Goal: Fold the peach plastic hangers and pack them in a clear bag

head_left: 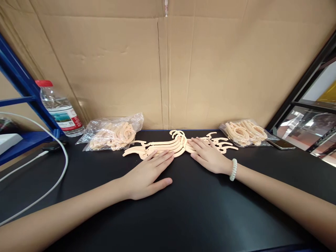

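Several beige plastic clothes hangers (168, 142) lie in overlapping rows on the black table, their curved hooks bunched at the middle and their arms reaching out to both sides. My left hand (145, 176) rests flat and open, its fingertips on the left arms of the hangers and its thumb spread apart over the table. Flat on the right arms lies my right hand (210, 156), fingers stretched out, with a pale coiled band (233, 169) around the wrist. Parts of the hangers are hidden under both hands.
Clear plastic bags of beige pieces lie at the back left (112, 134) and back right (244, 133). A phone (282, 144) lies beside the right bag. A red-capped water bottle (61, 112) and a white cable (65, 159) are on the left. Cardboard (118, 63) stands behind.
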### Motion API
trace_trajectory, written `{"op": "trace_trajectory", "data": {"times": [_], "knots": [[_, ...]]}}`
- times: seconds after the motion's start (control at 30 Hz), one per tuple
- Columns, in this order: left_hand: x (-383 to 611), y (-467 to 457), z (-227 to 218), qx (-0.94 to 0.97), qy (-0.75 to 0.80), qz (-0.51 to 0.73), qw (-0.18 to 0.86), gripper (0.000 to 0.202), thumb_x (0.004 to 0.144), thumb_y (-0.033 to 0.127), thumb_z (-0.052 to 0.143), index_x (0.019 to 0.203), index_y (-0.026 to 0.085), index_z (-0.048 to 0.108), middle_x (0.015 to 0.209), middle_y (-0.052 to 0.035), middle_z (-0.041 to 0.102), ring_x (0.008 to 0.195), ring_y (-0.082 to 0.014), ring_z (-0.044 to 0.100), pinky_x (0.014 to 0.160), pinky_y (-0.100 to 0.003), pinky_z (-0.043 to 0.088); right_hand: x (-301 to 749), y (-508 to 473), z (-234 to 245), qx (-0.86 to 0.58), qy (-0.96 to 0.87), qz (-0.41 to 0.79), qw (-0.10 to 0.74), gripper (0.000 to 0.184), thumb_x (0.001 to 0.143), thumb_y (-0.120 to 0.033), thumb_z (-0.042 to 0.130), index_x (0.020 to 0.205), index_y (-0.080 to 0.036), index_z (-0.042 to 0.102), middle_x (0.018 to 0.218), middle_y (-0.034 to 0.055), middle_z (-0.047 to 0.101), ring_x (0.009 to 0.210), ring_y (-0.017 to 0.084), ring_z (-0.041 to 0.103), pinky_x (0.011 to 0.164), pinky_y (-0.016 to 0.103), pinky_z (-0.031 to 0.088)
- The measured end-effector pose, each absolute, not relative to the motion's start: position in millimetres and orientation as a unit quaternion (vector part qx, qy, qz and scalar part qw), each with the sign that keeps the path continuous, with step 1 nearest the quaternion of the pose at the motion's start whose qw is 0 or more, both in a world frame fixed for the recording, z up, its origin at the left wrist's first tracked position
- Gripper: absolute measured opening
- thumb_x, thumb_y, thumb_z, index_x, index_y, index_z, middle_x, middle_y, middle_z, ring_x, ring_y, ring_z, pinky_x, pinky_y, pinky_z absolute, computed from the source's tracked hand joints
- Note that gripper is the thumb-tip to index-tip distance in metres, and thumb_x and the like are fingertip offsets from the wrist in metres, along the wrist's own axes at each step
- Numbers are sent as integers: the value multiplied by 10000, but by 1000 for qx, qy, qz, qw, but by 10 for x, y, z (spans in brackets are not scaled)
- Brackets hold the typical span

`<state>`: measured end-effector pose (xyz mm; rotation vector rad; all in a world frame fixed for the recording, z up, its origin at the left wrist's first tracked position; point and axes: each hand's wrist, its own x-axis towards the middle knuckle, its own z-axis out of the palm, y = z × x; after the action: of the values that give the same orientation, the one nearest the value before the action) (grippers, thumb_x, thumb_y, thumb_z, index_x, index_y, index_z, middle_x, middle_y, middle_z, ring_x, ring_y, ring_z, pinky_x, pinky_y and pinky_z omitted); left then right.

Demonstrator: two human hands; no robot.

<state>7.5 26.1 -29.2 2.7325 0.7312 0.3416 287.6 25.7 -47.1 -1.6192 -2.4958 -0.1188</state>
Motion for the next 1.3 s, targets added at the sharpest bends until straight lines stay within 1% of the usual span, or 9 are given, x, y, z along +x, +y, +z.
{"op": "trace_trajectory", "data": {"times": [0.13,0.17,0.23,0.33,0.43,0.6,0.73,1.03,1.3], "knots": [[77,217,-285,945,264,157,113,556,923,363,537,1444,212,415,1515,-121,387,1433,-305,281,1172,-532,145,2884,172,-395,-498,-846,-112,154,414,1000,-245,306,1378,-148,444,1443,143,452,1406,315,284,1130,623,157],[70,200,-285,944,258,177,105,508,921,338,540,1408,215,469,1484,-119,442,1416,-302,316,1172,-528,147,2891,132,-371,-477,-851,-130,175,391,988,-219,333,1343,-144,479,1400,150,488,1379,314,323,1127,602,188],[53,164,-282,943,235,214,102,402,910,271,552,1310,232,577,1384,-107,559,1352,-293,415,1170,-510,167,2905,37,-323,-431,-869,-136,202,346,966,-186,381,1272,-142,536,1273,156,565,1264,304,444,1074,538,318],[35,116,-268,945,197,230,127,321,884,184,571,1183,250,667,1243,-95,659,1208,-282,550,1107,-458,317,2904,-109,-269,-381,-905,-74,173,278,958,-168,400,1150,-155,602,1024,117,624,964,249,573,858,420,479],[39,93,-246,953,176,217,120,318,884,154,552,1167,237,672,1160,-102,694,1077,-265,621,962,-388,468,2860,-207,-251,-364,-923,-33,122,274,966,-163,381,1106,-147,616,884,82,601,787,212,559,718,361,483],[51,106,-236,961,162,212,77,298,904,151,510,1154,213,660,1114,-104,701,1001,-234,647,891,-346,522,2815,-212,-259,-358,-926,10,119,280,972,-164,391,1174,-147,584,895,73,594,792,207,558,724,349,469],[45,115,-264,963,164,204,65,284,926,152,477,1152,201,641,1134,-95,685,1022,-217,631,908,-351,523,2841,-185,-246,-368,-920,60,123,282,982,-179,401,1208,-166,568,934,72,607,840,208,576,761,348,472],[42,117,-283,960,179,209,56,251,921,143,490,1119,193,637,1156,-77,669,1073,-201,606,962,-353,498,2873,-214,-208,-383,-914,83,100,313,980,-184,404,1251,-179,560,973,82,604,871,224,583,789,379,485],[15,129,-342,935,262,239,-1,216,904,162,505,1082,199,622,1154,-71,667,1125,-235,573,974,-413,461,2871,-216,-201,-383,-915,84,98,321,983,-187,393,1259,-181,556,986,93,602,889,230,585,797,387,491]]}}
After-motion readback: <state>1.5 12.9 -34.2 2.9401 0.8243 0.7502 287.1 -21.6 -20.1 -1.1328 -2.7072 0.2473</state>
